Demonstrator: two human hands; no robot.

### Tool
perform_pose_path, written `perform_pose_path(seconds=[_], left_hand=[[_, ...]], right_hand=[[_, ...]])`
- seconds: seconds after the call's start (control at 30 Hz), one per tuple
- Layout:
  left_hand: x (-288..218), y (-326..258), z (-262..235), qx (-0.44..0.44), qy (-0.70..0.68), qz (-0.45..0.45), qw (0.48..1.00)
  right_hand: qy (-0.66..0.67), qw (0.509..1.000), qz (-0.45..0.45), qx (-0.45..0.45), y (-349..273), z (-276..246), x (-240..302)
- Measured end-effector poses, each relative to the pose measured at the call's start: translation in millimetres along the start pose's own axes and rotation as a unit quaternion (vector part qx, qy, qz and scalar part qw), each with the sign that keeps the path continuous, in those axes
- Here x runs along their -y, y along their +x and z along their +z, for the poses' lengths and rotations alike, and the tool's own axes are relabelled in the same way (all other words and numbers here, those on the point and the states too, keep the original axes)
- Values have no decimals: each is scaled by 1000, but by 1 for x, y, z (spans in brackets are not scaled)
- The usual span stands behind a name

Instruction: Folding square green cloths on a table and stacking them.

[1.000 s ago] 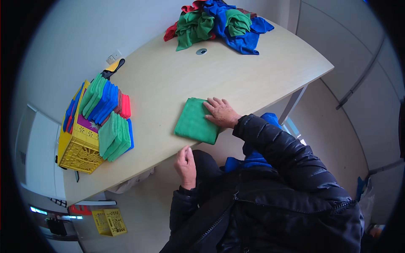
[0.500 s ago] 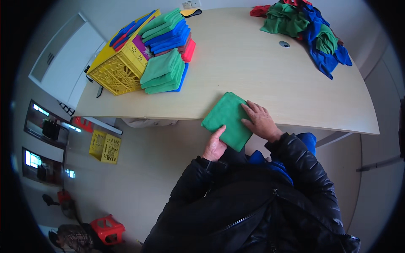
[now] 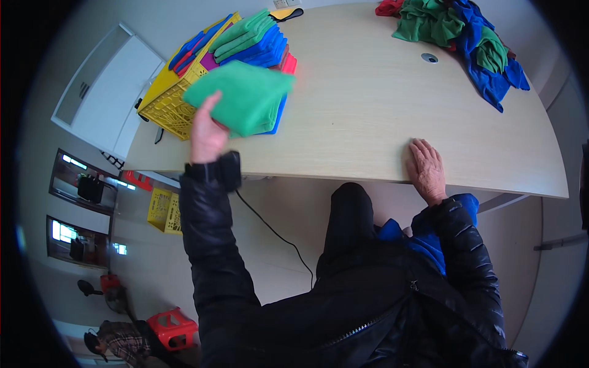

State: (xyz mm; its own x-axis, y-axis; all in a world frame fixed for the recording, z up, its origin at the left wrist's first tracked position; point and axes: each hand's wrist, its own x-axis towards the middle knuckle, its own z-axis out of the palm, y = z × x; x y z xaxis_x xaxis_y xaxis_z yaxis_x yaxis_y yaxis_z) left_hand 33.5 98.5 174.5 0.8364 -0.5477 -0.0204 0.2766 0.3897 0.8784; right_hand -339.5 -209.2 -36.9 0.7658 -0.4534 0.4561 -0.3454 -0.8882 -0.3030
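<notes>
My left hand (image 3: pixel 207 134) holds a folded green cloth (image 3: pixel 245 97) raised over the table's left part, right beside a stack of folded green and blue cloths (image 3: pixel 253 38). That stack leans against a yellow crate (image 3: pixel 165 104) at the table's left end. My right hand (image 3: pixel 426 170) lies flat, fingers apart, on the near edge of the beige table (image 3: pixel 368 116), holding nothing. A heap of loose green, blue and red cloths (image 3: pixel 460 27) sits at the far right of the table.
A round cable hole (image 3: pixel 429 58) is in the tabletop near the heap. A black cable (image 3: pixel 270 230) hangs below the table. On the floor at left stand a second yellow crate (image 3: pixel 162 211) and a red crate (image 3: pixel 175 328); a white cabinet (image 3: pixel 101 92) is behind.
My left hand has lifted the folded green cloth from the table's near edge and carried it left to the stack. My right hand let go of it and now rests on the table.
</notes>
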Motion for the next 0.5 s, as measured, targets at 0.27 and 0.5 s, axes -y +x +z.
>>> perform_pose_path(seconds=[0.27, 0.5], left_hand=[[12, 133, -79, -76, -55, -20, 995], [49, 135, -92, -91, -135, -105, 981]], right_hand=[[-15, 999, 27, 7, 5, -2, 10], [-32, 998, 45, 33, 3, -2, 8]])
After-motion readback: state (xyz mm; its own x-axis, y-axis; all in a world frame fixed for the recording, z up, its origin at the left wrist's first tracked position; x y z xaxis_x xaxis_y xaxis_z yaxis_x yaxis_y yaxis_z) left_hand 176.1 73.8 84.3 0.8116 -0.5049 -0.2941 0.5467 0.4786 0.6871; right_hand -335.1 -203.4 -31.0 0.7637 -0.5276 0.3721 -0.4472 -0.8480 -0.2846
